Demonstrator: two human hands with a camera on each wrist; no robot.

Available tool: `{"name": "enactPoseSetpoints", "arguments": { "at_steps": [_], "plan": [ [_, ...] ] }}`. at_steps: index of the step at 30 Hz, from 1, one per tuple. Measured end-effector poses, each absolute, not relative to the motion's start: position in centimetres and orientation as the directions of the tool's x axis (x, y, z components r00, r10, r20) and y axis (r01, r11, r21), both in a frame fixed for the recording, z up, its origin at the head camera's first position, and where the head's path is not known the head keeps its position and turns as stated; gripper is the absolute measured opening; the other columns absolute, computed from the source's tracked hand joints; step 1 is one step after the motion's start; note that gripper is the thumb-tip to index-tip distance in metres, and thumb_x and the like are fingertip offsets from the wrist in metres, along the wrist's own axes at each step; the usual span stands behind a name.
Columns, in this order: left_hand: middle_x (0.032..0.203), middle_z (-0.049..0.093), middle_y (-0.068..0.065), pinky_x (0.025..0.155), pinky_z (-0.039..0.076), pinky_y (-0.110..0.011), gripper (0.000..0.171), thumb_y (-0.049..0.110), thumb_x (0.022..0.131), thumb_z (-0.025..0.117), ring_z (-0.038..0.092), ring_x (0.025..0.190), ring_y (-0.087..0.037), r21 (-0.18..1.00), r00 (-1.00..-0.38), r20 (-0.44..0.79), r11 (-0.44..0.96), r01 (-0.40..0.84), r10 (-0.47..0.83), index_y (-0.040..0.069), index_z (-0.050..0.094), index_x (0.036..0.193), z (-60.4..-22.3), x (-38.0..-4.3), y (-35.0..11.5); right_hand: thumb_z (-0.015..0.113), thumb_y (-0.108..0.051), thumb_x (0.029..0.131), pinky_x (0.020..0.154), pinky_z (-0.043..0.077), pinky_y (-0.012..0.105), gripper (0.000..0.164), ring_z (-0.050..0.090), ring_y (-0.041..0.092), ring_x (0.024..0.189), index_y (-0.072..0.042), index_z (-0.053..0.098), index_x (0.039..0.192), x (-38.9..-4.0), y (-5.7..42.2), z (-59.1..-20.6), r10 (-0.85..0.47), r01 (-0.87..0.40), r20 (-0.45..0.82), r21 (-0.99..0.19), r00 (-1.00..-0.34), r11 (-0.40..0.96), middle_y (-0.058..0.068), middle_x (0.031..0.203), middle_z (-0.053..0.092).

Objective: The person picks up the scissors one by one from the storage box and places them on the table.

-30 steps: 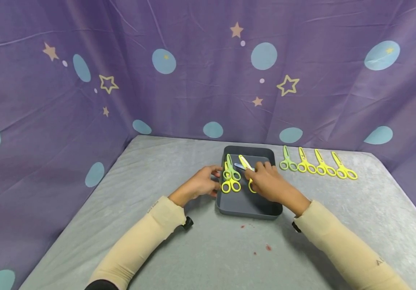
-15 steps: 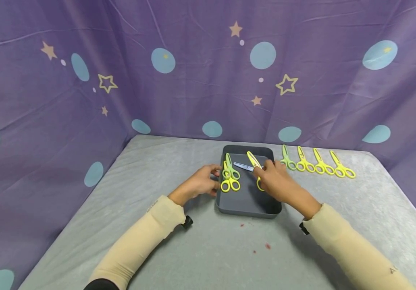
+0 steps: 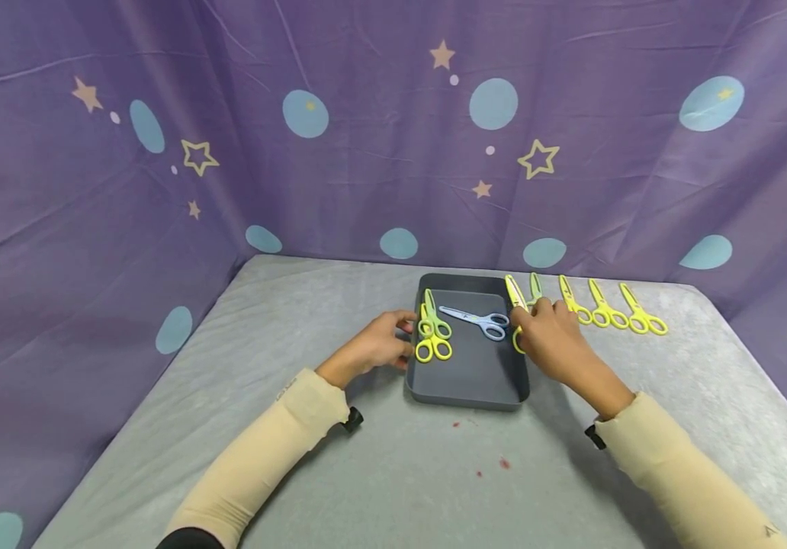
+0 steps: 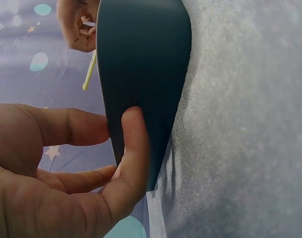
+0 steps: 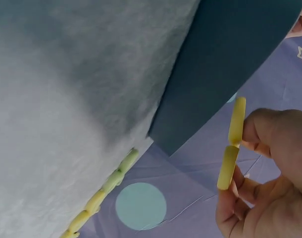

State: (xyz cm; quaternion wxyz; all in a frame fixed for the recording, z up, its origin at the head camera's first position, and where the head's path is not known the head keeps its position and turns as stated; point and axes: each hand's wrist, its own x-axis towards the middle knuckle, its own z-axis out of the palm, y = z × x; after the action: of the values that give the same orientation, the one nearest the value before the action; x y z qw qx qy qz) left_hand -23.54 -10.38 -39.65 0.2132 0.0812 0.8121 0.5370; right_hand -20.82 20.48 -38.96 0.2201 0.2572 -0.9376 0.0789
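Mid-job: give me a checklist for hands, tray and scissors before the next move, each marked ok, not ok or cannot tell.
1. Right hand holds the upper yellow scissors: ok, pinched between its fingers.
2. Left hand at the tray: ok, fingers touch its left wall.
3. Blue scissors free of other scissors: ok, lying alone inside the tray.
4. Tray's green scissors free of other scissors: not ok, they overlap the lower yellow scissors.
5. Row's green scissors fully visible from the head: not ok, the right hand covers their handles.
6. Firmness of the right hand's hold: cannot tell.
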Motion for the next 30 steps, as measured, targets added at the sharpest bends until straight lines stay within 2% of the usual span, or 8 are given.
{"name": "enactPoseSetpoints", "arguments": {
  "at_steps": [5, 15, 24, 30],
  "plan": [
    [0.136, 0.046, -0.019, 0.069, 0.064, -0.040, 0.073, -0.013, 0.090, 0.058, 0.063, 0.078, -0.025, 0.907, -0.898, -0.260, 0.408, -0.102, 0.354, 0.003, 0.036, 0.158, -39.7, -23.5, -10.4, 0.071, 0.000, 0.082, 0.053, 0.036, 0.048, 0.020, 0.047, 0.043, 0.071, -0.006, 0.061, 0.098, -20.7, 21.2, -39.3, -0.381, -0.464, 0.459, -0.080, -0.803, 0.882, 0.022, 0.083, 0.053],
    [0.136, 0.046, -0.019, 0.070, 0.064, -0.042, 0.073, -0.013, 0.090, 0.057, 0.062, 0.077, -0.024, 0.905, -0.899, -0.260, 0.413, -0.100, 0.353, 0.002, 0.036, 0.157, -39.6, -23.6, -10.3, 0.070, -0.002, 0.083, 0.061, 0.044, 0.060, 0.021, 0.052, 0.053, 0.081, -0.003, 0.062, 0.103, -20.6, 23.1, -39.9, -0.276, -0.369, 0.368, -0.211, -0.888, 0.905, 0.029, 0.089, 0.058],
    [0.137, 0.047, -0.019, 0.070, 0.064, -0.042, 0.074, -0.013, 0.089, 0.058, 0.063, 0.078, -0.025, 0.907, -0.897, -0.261, 0.410, -0.101, 0.356, 0.002, 0.036, 0.158, -39.6, -23.6, -10.4, 0.071, -0.001, 0.084, 0.057, 0.046, 0.055, 0.019, 0.054, 0.046, 0.085, -0.003, 0.063, 0.101, -21.0, 23.7, -40.3, -0.285, -0.342, 0.229, -0.268, -0.931, 0.901, 0.021, 0.086, 0.059],
    [0.137, 0.046, -0.019, 0.071, 0.064, -0.043, 0.073, -0.013, 0.090, 0.058, 0.063, 0.077, -0.025, 0.903, -0.895, -0.268, 0.418, -0.104, 0.356, 0.003, 0.036, 0.158, -39.6, -23.6, -10.4, 0.074, 0.000, 0.082, 0.068, 0.044, 0.054, 0.018, 0.056, 0.037, 0.081, -0.002, 0.065, 0.097, -21.3, 23.8, -40.4, -0.331, -0.364, 0.166, -0.245, -0.929, 0.899, 0.009, 0.074, 0.058]
  ]
}}
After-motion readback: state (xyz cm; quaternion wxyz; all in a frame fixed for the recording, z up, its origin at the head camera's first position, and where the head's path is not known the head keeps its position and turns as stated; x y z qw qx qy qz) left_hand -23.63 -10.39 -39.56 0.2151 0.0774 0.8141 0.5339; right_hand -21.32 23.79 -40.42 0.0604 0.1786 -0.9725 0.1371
